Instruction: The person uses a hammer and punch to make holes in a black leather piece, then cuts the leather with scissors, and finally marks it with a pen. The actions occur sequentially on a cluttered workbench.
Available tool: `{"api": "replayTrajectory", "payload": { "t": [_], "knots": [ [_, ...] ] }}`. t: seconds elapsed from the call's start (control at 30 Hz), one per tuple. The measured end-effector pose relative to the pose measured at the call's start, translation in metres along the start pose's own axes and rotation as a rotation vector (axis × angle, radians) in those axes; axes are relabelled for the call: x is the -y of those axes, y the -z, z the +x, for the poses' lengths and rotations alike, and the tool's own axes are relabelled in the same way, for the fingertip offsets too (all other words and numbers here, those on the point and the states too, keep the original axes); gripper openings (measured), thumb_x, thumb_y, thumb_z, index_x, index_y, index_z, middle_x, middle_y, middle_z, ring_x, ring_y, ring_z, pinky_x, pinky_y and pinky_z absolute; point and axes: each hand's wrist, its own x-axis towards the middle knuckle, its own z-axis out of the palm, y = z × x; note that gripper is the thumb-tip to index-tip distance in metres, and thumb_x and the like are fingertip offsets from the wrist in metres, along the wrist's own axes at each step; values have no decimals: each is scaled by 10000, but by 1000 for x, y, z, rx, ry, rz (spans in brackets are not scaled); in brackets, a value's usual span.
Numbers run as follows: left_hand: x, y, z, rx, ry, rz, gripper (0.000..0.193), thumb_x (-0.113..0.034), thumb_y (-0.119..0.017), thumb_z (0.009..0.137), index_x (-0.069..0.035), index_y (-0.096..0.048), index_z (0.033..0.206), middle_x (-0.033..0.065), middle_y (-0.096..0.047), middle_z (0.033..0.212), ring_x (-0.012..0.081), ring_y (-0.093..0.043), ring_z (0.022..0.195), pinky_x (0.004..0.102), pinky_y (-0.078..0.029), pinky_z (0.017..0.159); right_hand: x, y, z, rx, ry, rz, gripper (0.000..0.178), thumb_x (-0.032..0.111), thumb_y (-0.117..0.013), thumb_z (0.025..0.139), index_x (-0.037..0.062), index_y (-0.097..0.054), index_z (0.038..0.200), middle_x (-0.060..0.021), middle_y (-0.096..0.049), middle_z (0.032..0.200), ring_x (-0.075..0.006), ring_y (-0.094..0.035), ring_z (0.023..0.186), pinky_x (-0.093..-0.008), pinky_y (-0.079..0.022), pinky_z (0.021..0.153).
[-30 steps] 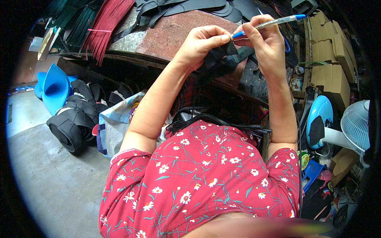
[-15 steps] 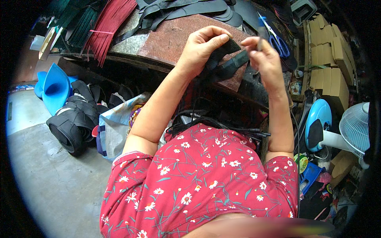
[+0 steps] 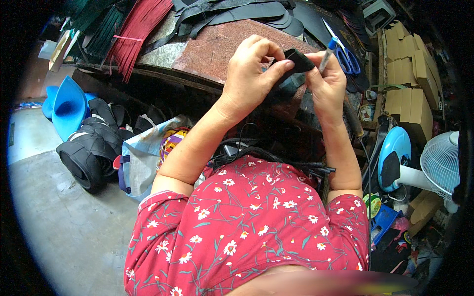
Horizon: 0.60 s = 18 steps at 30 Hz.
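Note:
My left hand (image 3: 252, 74) pinches a black strap (image 3: 295, 63), folding its end between thumb and fingers above a reddish stone slab (image 3: 217, 47). My right hand (image 3: 328, 81) holds the same strap from the right side and also grips a pen (image 3: 327, 53) with a blue cap, pointing up. The lower part of the strap hangs dark between both palms.
Blue-handled scissors (image 3: 345, 54) lie on the slab beyond my right hand. Black sole pieces (image 3: 237, 10) and red strips (image 3: 138, 29) sit at the far edge. Cardboard boxes (image 3: 407, 84) and a fan (image 3: 442, 163) stand right; blue funnels (image 3: 66, 106), black straps and a bag lie left below.
The pen was raised and pointing right a second ago; it now stands upright in my right hand. Both hands have come lower and closer to the strap's folded end.

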Motion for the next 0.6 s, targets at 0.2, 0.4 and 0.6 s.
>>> {"api": "replayTrajectory", "payload": {
  "t": [0.2, 0.4, 0.6],
  "knots": [
    [-20, 26, 3, 154, 187, -99, 162, -63, -714, 853, 1, -596, 945, 11, -607, 780, 62, -564, 751, 226, -479, 675, 25, 9, -1, -91, 318, -404, 99, 15, -661, 861, 17, -681, 957, -67, -622, 912, -134, -581, 783, -246, -459, 704],
    [14, 49, -6, 376, 290, 303, 194, -147, -711, 805, 2, -633, 902, 164, -657, 791, 251, -642, 745, 352, -505, 700, 6, 14, 12, 60, 126, -425, 260, 212, -531, 990, 3, -682, 953, -67, -636, 867, -157, -602, 825, -277, -470, 772],
    [24, 37, -21, 306, 332, 362, 196, -196, -707, 788, -48, -648, 902, 171, -671, 811, 339, -670, 794, 412, -519, 715, -20, -12, 32, 324, -54, -66, 62, 69, -595, 930, 14, -602, 958, -43, -613, 870, -111, -626, 806, -270, -548, 685]
  ]
}}
